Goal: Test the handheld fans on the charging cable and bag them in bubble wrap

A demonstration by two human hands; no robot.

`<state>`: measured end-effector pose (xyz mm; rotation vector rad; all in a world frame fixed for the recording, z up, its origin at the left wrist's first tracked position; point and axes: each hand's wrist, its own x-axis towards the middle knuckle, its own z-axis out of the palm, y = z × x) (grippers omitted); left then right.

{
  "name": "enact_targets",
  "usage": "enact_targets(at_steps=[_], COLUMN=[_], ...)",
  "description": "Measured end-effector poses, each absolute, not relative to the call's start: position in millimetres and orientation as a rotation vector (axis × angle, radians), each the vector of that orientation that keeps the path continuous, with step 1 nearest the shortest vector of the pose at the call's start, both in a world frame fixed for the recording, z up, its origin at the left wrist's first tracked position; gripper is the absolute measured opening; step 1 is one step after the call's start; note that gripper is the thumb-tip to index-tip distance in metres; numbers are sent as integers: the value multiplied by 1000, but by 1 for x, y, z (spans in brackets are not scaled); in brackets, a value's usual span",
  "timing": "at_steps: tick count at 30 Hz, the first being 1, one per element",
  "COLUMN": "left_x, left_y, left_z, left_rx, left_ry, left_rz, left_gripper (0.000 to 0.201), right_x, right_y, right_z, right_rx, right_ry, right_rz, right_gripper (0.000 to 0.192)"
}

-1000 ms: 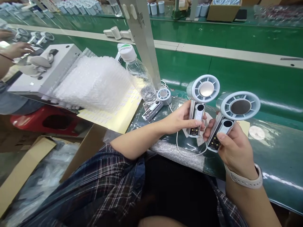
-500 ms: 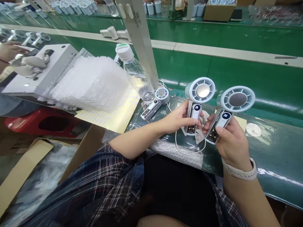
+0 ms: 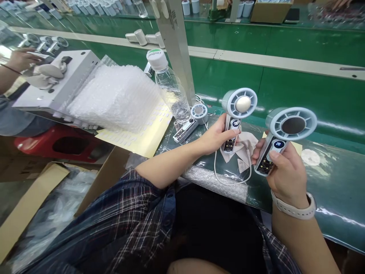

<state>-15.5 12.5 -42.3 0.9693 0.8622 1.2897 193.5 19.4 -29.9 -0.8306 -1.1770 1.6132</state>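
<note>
My left hand [image 3: 221, 133] is closed round the handle of a light-blue handheld fan [image 3: 241, 102], its round head upward and its small display lit with "20". In my right hand [image 3: 286, 165] is a second handheld fan [image 3: 292, 123] of the same kind, also showing "20", with my thumb on the handle below the display. The two fans are apart. A third fan [image 3: 186, 129] lies on the bench left of my left hand. Below and between my hands are a crumpled pale cloth [image 3: 245, 146] and a looped white cable [image 3: 232, 184].
A water bottle [image 3: 171, 85] stands beside a metal post [image 3: 178, 49]. Left of it are a bubble-wrap bundle [image 3: 116, 97], yellow label sheets [image 3: 139, 142] and a white box [image 3: 61, 78]. Another person's hand [image 3: 24, 61] is at far left. An open carton [image 3: 97, 182] sits below.
The two fans have moved farther apart, the left one turning slightly and the right one shifting right. The whole view has shifted a little. Both hands keep their hold.
</note>
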Motion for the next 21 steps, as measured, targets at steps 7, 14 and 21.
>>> enact_targets(at_steps=[7, 14, 21], left_x=[-19, -19, -19], left_y=[14, 12, 13], left_z=[-36, -34, -39], left_rx=[990, 970, 1075], left_ry=[685, 580, 671], left_rz=[1220, 1144, 1138], left_gripper=[57, 57, 46], right_x=[195, 193, 194], right_y=[18, 21, 22], right_z=[-26, -32, -33], right_rx=[-818, -831, -858], right_ry=[-1183, -1171, -1223], right_rz=[1548, 1543, 1497], right_gripper=[20, 21, 18])
